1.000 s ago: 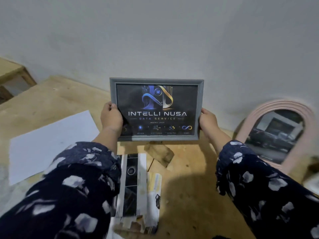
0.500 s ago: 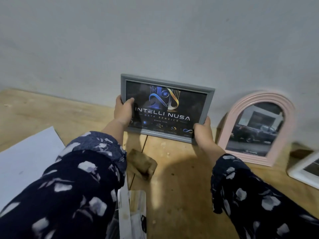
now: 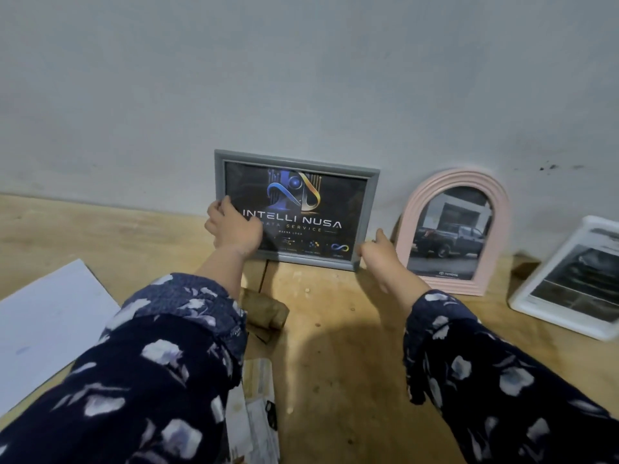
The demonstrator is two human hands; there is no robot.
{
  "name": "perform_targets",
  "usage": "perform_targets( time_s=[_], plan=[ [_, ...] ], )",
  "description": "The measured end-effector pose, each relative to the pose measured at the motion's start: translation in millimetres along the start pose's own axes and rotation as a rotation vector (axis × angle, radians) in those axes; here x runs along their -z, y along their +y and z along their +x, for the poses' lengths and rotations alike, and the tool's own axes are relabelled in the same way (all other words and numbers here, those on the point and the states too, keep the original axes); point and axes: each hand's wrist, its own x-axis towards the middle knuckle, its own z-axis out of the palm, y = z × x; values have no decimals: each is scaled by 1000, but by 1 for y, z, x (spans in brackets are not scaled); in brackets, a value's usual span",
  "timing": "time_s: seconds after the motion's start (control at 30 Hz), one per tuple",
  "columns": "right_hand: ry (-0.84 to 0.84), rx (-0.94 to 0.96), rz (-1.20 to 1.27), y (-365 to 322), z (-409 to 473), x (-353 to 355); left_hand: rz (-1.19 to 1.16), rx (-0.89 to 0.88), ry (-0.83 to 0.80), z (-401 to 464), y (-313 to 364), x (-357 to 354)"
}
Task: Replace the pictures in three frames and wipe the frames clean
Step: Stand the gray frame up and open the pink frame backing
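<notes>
Standing upright against the grey wall (image 3: 301, 78) at the back of the wooden table (image 3: 335, 329), the grey frame (image 3: 372, 209) shows a dark picture reading "INTELLI NUSA DATA SERVICE"; its bottom edge rests on the table.

In the head view, the left hand (image 3: 234, 229) grips the grey frame at its lower left side, fingers curled over the front edge and onto the glass; the right hand (image 3: 378, 254) sits at the frame's lower right corner, thumb raised beside the edge, and whether its fingers actually grip the frame I cannot tell, since they are hidden behind the hand; both arms wear dark sleeves with a pale floral print.

Just right of the grey frame, a pink arched frame (image 3: 499, 209) leans on the wall with a picture of a dark pickup truck inside; further right of it, a white frame (image 3: 536, 296) leans back, cut off by the picture edge.

In front of the grey frame lies a crumpled brown cloth (image 3: 268, 313); nearer the person, loose printed pictures (image 3: 258, 413) lie on the table; well to the left of the grey frame lies a white sheet of paper (image 3: 50, 323).
</notes>
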Motion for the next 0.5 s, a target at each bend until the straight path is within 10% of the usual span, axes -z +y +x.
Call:
perform_targets(
  time_s=[0.5],
  plan=[
    [222,15,43,60,-51,147,-63,-291,-457,-107,107,-102]
  ],
)
